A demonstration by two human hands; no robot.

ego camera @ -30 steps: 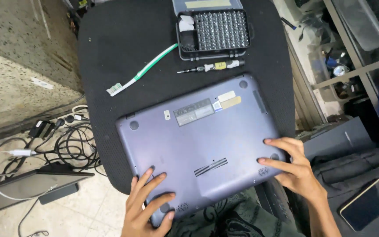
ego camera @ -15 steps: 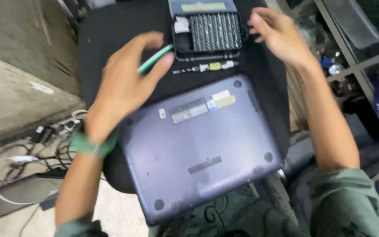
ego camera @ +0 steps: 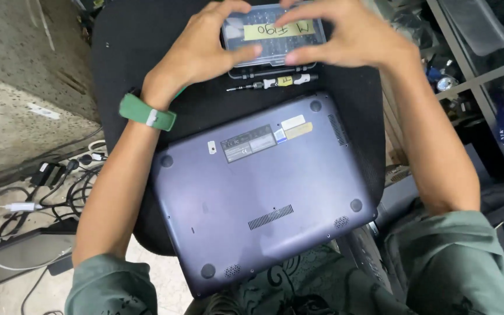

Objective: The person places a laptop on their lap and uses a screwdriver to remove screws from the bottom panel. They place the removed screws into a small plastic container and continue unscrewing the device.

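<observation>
Both hands (ego camera: 205, 49) on clear bit case (ego camera: 273, 36)

You have one view only, the camera on your head, looking steeply down and slightly forward over your own arms. It sits close: the upturned laptop (ego camera: 261, 189) on the black desk (ego camera: 129, 70) fills the middle, and your left hand (ego camera: 205, 52) and right hand (ego camera: 345, 38) touch the top edge. The floor with cables (ego camera: 48, 186) shows at left (shelving at right). No second view overlaps it.
</observation>
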